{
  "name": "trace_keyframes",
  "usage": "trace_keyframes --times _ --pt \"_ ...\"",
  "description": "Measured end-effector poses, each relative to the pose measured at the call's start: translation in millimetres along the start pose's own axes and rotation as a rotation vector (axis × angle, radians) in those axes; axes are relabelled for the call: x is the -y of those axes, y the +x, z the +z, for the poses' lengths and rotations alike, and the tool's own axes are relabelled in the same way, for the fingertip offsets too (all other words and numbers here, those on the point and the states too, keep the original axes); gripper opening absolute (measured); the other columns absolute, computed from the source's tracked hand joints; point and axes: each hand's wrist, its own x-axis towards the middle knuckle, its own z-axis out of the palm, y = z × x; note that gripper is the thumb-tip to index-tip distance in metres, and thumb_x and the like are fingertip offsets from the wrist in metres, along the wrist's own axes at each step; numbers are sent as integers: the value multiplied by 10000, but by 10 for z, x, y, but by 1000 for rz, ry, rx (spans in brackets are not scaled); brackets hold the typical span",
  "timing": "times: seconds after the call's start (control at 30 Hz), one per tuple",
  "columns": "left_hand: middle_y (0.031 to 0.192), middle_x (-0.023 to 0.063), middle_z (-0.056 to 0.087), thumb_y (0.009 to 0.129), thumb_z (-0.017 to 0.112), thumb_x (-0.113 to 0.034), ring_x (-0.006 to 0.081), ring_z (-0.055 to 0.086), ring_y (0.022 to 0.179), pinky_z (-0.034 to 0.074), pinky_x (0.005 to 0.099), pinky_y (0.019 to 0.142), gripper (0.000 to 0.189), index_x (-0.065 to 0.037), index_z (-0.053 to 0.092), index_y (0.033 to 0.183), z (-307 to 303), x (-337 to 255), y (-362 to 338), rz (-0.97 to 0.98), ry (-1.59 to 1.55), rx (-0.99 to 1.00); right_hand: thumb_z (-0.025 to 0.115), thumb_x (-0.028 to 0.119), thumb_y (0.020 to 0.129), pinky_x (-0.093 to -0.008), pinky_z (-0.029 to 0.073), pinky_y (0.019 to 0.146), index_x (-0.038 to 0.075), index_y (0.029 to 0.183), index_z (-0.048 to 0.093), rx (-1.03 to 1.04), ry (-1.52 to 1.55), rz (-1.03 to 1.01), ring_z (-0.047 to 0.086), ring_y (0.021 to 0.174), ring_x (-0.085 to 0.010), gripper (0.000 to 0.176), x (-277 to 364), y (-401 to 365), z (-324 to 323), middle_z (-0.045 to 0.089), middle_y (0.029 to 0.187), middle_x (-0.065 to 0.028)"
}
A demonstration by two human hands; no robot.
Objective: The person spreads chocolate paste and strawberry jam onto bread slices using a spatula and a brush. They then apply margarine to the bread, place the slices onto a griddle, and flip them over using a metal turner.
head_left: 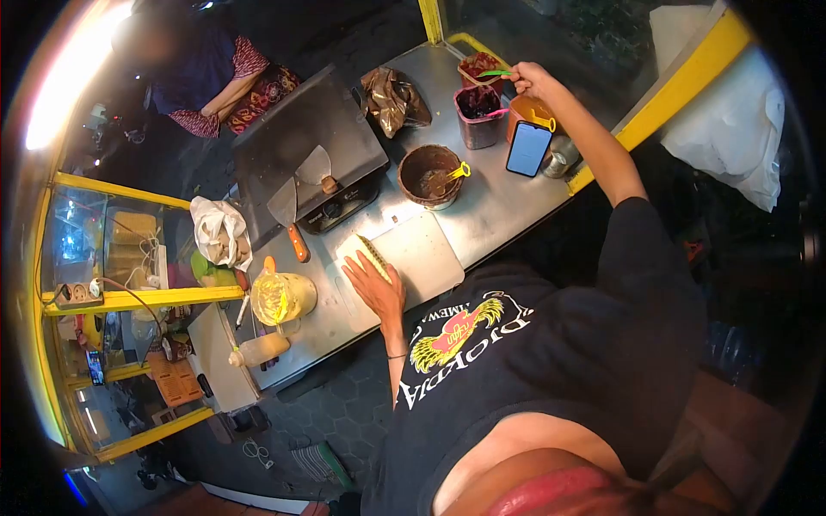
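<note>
My right hand [532, 82] reaches to the far side of the counter, its fingers closed on the green handle of a spoon [494, 74]. The spoon's other end is over or in a tub of red filling [478, 62]; its tip is hidden. My left hand [376, 288] rests around a yellowish piece of bread [372, 251] with a browned edge, fingers on one side and thumb on the other. The bread is on a white cutting board [423, 249]. Part of it is hidden under my palm.
A brown-stained pot [430, 176] with a yellow spoon, a dark tub [482, 129] and a phone [529, 149] stand nearby. Left are a griddle [297, 120], an orange-handled scraper [298, 243], a margarine tub [292, 299] and a bottle [262, 349]. Another person [202, 77] sits beyond.
</note>
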Motion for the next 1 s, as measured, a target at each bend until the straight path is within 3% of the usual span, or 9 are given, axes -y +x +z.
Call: trace_keyframes --times 0.17,0.33,0.4,0.43,0.47,0.53,0.6,0.73,1.0 --pt "1547 313 192 876 597 -169 478 162 1439 164 502 1177 698 33 305 1477 26 24 10 -7 -105 -62 435 51 966 -196 217 361 -18 1038 495 114 234 142 223 395 -61 117 -63 -45 -53 514 705 -44" --pt "1551 241 261 897 579 -86 338 241 1450 198 416 1174 670 19 286 1491 9 237 -8 -178 -676 -141 485 98 979 -193 237 362 -4 1038 509 209 238 150 257 392 -71 119 -163 34 -184 569 744 -58" --pt "1535 172 324 907 537 -34 267 332 1407 257 363 1152 661 9 264 1507 -87 292 -29 -233 -1041 -141 520 140 971 -185 260 364 -52 1162 580 117 217 85 346 399 -45 278 -273 89 -210 480 602 22" --pt "1535 172 324 907 537 -34 267 332 1407 257 363 1152 661 9 264 1507 -74 408 -71 -233 -1033 -208 560 150 954 -173 287 361 -46 1161 596 265 243 4 396 404 -48 287 -376 156 -330 520 613 4" --pt "1500 161 377 919 514 -57 259 384 1370 296 353 1128 622 3 289 1496 17 601 -92 -299 -1174 -176 568 177 958 -183 293 358 -47 1182 583 161 320 17 382 391 -55 317 -367 73 -234 536 620 -2" --pt "1465 150 430 931 490 -80 252 435 1332 335 342 1105 587 -3 314 1485 -62 733 -98 -370 -1311 -206 530 171 984 -196 273 377 -37 1201 560 292 192 57 310 391 -47 302 -340 54 -316 473 623 37" --pt "1394 132 516 955 416 -185 232 536 1235 422 344 1042 500 -10 405 1423 -248 681 -129 -497 -1455 -28 495 171 1004 -206 251 417 -21 1163 572 249 129 30 277 406 -47 261 -298 -129 -260 436 636 40" --pt "1313 135 587 960 408 -259 262 591 1174 465 387 1011 468 -16 478 1353 -168 851 -126 -724 -1718 -97 477 180 1016 -215 244 428 -3 1144 586 215 124 -7 284 415 -47 249 -240 -361 -186 439 646 35" --pt "1299 129 593 945 441 -250 243 604 1138 481 380 989 469 -8 484 1344 -90 1340 -55 -742 -1928 240 489 221 1019 -204 245 425 9 1134 605 277 -102 -226 277 422 -25 269 -168 -982 5 440 651 46"
